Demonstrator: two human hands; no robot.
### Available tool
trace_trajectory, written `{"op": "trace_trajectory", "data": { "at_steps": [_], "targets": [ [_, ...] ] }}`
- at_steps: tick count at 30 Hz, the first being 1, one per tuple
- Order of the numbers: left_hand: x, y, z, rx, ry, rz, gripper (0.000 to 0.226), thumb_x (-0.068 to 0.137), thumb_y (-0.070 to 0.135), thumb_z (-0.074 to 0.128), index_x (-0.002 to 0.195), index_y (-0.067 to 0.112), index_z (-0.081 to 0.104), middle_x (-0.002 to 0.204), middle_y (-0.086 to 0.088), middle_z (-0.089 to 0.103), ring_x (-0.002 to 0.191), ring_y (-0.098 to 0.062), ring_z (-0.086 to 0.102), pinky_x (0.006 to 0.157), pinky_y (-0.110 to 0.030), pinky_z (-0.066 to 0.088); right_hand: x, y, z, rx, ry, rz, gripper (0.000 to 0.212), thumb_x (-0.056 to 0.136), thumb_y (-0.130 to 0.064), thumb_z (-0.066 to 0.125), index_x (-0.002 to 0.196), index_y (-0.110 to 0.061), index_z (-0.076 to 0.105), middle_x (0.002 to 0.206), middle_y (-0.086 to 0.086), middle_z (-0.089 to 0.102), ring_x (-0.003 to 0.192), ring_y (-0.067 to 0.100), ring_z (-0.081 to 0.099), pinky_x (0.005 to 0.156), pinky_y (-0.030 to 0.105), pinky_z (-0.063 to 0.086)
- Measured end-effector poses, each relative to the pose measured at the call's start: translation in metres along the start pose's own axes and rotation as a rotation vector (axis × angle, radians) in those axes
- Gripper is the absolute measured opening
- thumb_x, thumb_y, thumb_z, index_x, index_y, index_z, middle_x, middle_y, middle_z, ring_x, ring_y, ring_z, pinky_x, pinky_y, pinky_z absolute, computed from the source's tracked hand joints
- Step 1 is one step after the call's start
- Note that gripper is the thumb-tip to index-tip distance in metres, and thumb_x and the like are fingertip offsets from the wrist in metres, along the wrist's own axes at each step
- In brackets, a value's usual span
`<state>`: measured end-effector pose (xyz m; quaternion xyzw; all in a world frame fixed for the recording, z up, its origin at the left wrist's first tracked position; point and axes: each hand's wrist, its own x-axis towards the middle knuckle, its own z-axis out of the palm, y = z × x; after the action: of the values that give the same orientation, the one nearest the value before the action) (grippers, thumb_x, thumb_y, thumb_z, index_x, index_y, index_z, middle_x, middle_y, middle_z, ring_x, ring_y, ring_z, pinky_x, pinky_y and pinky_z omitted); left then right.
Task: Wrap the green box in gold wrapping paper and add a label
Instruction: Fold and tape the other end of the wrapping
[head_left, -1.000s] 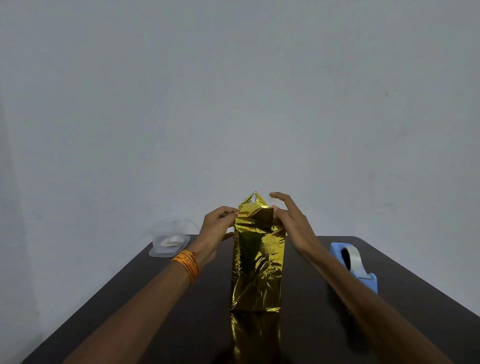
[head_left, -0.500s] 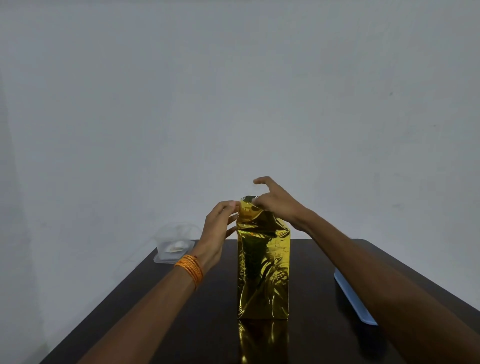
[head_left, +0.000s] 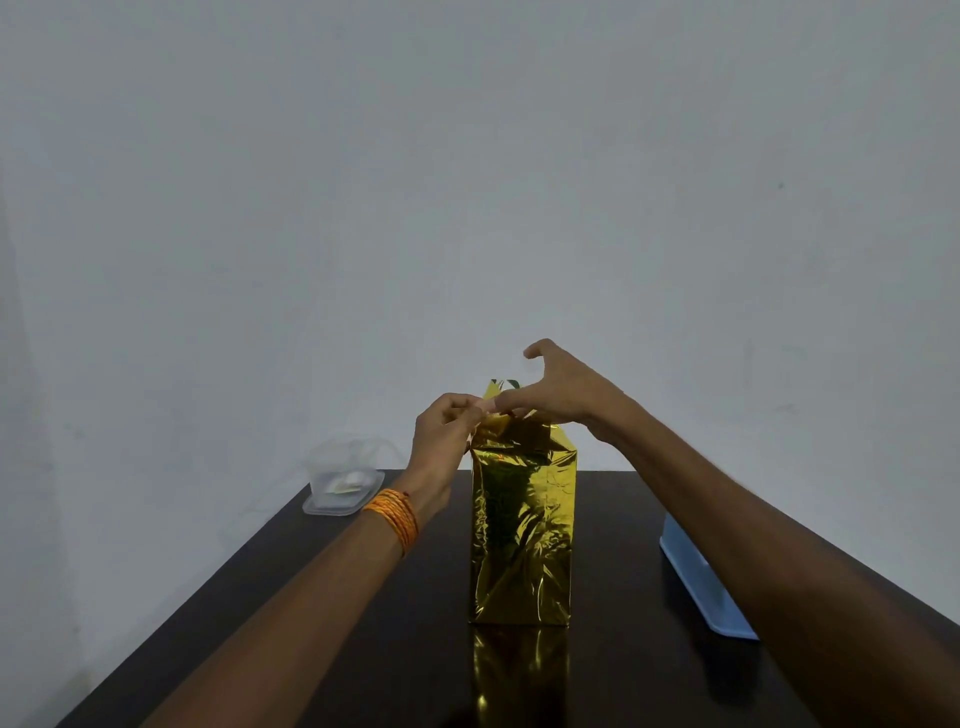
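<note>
Now, centre frame, the gold wrapping paper (head_left: 522, 530) is being pinched by the left hand (head_left: 441, 436) and flattened by the straight-fingered right hand (head_left: 561, 395), newly moved atop the green box (head_left: 512, 384), nearing closure.

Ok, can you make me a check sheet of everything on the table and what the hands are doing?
Surface: dark shiny table; it mirrors the package.
Job's things: green box stands upright mid-table, nearly all covered in gold paper; only a green bit shows at the top, where the folds are not closed. No label seen.
Clutter: clear plastic tub at the far left corner, something pale inside; blue tape dispenser on the right, partly hidden by the arm.
Hands: left hand pinches the paper's top fold; right hand rests its fingers on the top, thumb lifted.
Cables: nothing seen.
Surroundings: plain pale wall.
</note>
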<state>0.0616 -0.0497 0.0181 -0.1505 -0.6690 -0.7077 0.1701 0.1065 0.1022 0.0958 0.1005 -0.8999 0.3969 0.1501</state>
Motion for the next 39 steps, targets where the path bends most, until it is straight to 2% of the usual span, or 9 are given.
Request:
{"op": "trace_trajectory", "data": {
  "at_steps": [4,10,16,20,23,26,30,34,39],
  "targets": [
    [0.001,-0.004,-0.004,-0.019,0.013,-0.024,0.009,0.096,0.023,0.063,0.099,0.015,0.067,0.109,-0.009,0.067,0.109,-0.021,0.062,0.089,-0.036,0.054,-0.001,-0.001,0.005,-0.024,0.029,0.02,0.094,0.073,-0.029,0.087,0.146,-0.019,0.028,0.123,0.01,0.049,0.094,0.02,0.062,0.079,0.032,0.056],
    [-0.001,-0.008,-0.004,-0.03,0.002,-0.07,0.016,0.098,0.019,0.059,0.096,0.009,0.072,0.103,-0.011,0.071,0.108,-0.025,0.064,0.097,-0.043,0.054,0.0,0.002,0.011,0.178,0.126,-0.063,0.09,0.075,-0.006,0.078,0.145,-0.025,0.026,0.096,0.021,0.07,0.092,0.03,0.07,0.085,0.041,0.058],
    [0.001,-0.009,-0.007,0.029,-0.023,-0.069,0.014,0.096,0.012,0.061,0.1,0.007,0.073,0.097,-0.007,0.069,0.098,-0.02,0.062,0.085,-0.036,0.052,-0.001,0.004,-0.002,0.619,0.204,-0.036,0.072,0.085,-0.001,0.069,0.143,-0.021,0.031,0.1,0.014,0.07,0.072,0.021,0.075,0.099,0.037,0.053],
    [0.002,-0.012,-0.008,0.058,-0.036,-0.057,0.015,0.097,0.012,0.059,0.101,0.01,0.074,0.102,-0.008,0.068,0.102,-0.023,0.062,0.082,-0.031,0.051,0.0,0.021,-0.012,0.506,0.207,-0.001,0.066,0.085,-0.004,0.07,0.138,-0.024,0.035,0.104,0.013,0.069,0.076,0.023,0.076,0.108,0.048,0.046],
    [0.003,-0.014,-0.005,0.099,-0.071,-0.057,0.016,0.097,0.014,0.059,0.097,0.013,0.075,0.105,-0.01,0.069,0.107,-0.026,0.062,0.088,-0.034,0.052,-0.007,0.042,-0.01,0.337,0.094,0.012,0.064,0.086,-0.003,0.067,0.14,-0.022,0.036,0.099,0.018,0.071,0.078,0.019,0.072,0.098,0.047,0.053],
    [0.004,-0.011,-0.005,0.12,-0.151,-0.089,0.013,0.094,0.022,0.065,0.095,0.016,0.076,0.107,-0.007,0.07,0.111,-0.024,0.06,0.093,-0.036,0.049,-0.015,0.059,-0.006,0.264,0.036,-0.017,0.063,0.089,-0.003,0.063,0.143,-0.02,0.037,0.097,0.013,0.071,0.088,0.017,0.066,0.079,0.03,0.051],
    [0.009,-0.003,-0.01,0.169,-0.278,-0.124,0.015,0.092,0.027,0.066,0.099,0.019,0.078,0.116,-0.009,0.069,0.118,-0.025,0.057,0.101,-0.042,0.045,-0.015,0.065,-0.005,0.273,0.025,-0.062,0.063,0.091,-0.004,0.063,0.145,-0.024,0.037,0.089,0.004,0.07,0.088,0.013,0.066,0.077,0.021,0.046],
    [0.009,0.004,-0.008,0.203,-0.344,-0.156,0.017,0.092,0.017,0.067,0.106,0.014,0.076,0.11,-0.007,0.072,0.109,-0.019,0.063,0.08,-0.027,0.049,-0.016,0.065,-0.003,0.278,0.018,-0.079,0.064,0.091,-0.002,0.061,0.146,-0.024,0.037,0.084,0.001,0.068,0.085,0.011,0.066,0.073,0.018,0.046],
    [0.004,0.005,-0.008,0.241,-0.363,-0.121,0.019,0.096,0.018,0.062,0.111,0.015,0.073,0.107,0.002,0.068,0.096,-0.006,0.059,0.071,-0.02,0.043,-0.016,0.07,-0.001,0.277,0.029,-0.085,0.063,0.092,-0.006,0.062,0.145,-0.027,0.037,0.089,0.001,0.071,0.097,0.012,0.067,0.078,0.019,0.045]
  ]
}}
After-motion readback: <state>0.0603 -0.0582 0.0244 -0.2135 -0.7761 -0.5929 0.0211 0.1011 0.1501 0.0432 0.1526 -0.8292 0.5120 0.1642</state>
